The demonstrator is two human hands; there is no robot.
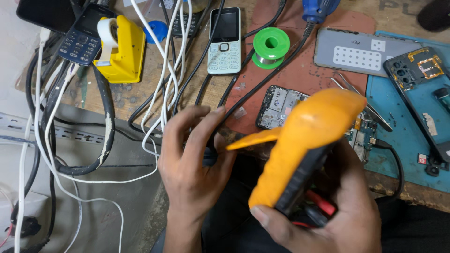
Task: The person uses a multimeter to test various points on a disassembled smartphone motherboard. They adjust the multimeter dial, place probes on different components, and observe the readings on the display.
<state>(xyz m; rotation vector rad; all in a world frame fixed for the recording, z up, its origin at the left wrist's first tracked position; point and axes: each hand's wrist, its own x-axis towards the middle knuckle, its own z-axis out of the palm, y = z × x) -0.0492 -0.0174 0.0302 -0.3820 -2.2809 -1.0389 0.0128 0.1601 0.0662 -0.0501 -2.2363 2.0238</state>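
From my remote station I record the following. The right hand [342,206] is closed around an orange multimeter [304,140], thumb pressed on its lower edge, fingers wrapped behind; the meter is tilted, back upward, above the bench edge. Red and black leads [318,206] show under it against the palm. The left hand [192,159] is pinched shut, thumb and fingers gripping a black probe [211,152] just beside the meter's orange stand flap.

Beyond the hands, an exposed phone circuit board [276,105] lies on a reddish mat [300,70], touching metal tweezers [361,100]. A green solder spool [270,47] stands further back, near a white keypad phone [225,40]. A dark blue keypad phone [82,40] sits at left beside a yellow holder [124,51] carrying a roll of white tape [108,30]. A grey rectangular panel [361,51] with white dotted labels lies at right, next to an opened phone shell [422,93] on a blue mat [403,136]. White and black cables [164,70] hang over the bench's left side.
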